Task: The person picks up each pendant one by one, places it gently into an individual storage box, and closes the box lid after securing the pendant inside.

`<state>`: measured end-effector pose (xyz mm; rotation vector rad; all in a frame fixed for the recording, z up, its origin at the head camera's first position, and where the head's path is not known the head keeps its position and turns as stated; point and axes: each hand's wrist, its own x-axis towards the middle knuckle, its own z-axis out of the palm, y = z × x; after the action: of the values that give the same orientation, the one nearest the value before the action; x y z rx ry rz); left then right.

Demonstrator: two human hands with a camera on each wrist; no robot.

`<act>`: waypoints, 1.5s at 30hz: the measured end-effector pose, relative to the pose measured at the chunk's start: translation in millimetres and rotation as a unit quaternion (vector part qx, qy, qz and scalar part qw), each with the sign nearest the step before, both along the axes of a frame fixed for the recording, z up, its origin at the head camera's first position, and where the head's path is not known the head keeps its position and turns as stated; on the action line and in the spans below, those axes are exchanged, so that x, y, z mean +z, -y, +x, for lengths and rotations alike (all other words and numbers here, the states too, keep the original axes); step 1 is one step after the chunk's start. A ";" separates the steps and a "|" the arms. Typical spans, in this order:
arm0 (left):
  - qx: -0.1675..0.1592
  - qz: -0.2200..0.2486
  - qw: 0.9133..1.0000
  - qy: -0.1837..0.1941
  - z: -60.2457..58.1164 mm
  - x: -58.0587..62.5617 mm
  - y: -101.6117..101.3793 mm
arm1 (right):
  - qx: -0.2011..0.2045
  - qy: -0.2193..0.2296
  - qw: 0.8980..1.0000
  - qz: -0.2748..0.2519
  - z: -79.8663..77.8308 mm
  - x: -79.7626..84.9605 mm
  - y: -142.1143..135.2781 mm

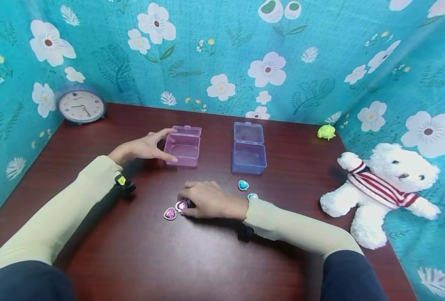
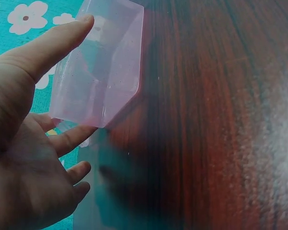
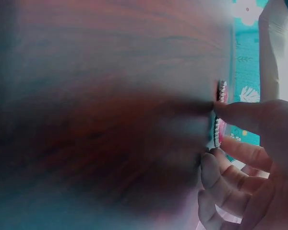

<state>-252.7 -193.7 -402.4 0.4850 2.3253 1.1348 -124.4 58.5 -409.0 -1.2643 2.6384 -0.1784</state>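
Past navy fabric sleeves (image 1: pixel 352 276), pinching a silver-rimmed pink heart-shaped gem (image 1: pixel 181 205) between right hand (image 1: pixel 207 200) fingertips; gripping an open pink plastic box (image 1: pixel 186 161) within left hand (image 1: pixel 145 146) fingers. Seemingly at pick-up, next calling for steady lifting.

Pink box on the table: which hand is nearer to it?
Left. The left hand touches the pink box; the right hand is apart from it, nearer the person, at the pink gems.
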 end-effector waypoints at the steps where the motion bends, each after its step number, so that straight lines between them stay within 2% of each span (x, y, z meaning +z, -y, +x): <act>1: 0.003 -0.004 1.000 0.002 0.8 0.2 0.5 | 0.003 -0.003 1.000 0.002 -0.1 0.4 0.0; 6: 0.004 -0.014 1.000 -0.012 0.8 -0.6 -0.1 | 0.001 0.001 1.000 -0.001 -4.2 6.1 -3.4; 11: 0.001 -0.020 0.999 -0.028 0.2 -1.9 -0.2 | -0.008 -0.007 1.000 -0.018 -15.5 15.3 -9.0; 18: -0.004 -0.027 0.999 -0.025 -1.4 -0.9 0.4 | -0.032 -0.010 0.997 -0.066 -38.8 38.0 -13.4; 27: -0.006 -0.026 1.000 -0.014 -1.5 -2.7 0.6 | -0.052 -0.018 0.993 -0.109 -62.8 54.9 -19.4; 35: -0.017 -0.023 1.000 0.003 -2.4 2.8 -0.7 | -0.087 -0.022 0.985 -0.146 -86.7 55.9 -19.5; 45: -0.013 -0.028 0.999 0.011 -1.2 -1.1 0.4 | -0.116 0.000 0.979 -0.167 -108.3 40.0 -18.0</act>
<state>-253.8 -194.1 -403.5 0.4774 2.3178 1.0556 -232.6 76.5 -369.0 -1.0333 2.8347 -0.6829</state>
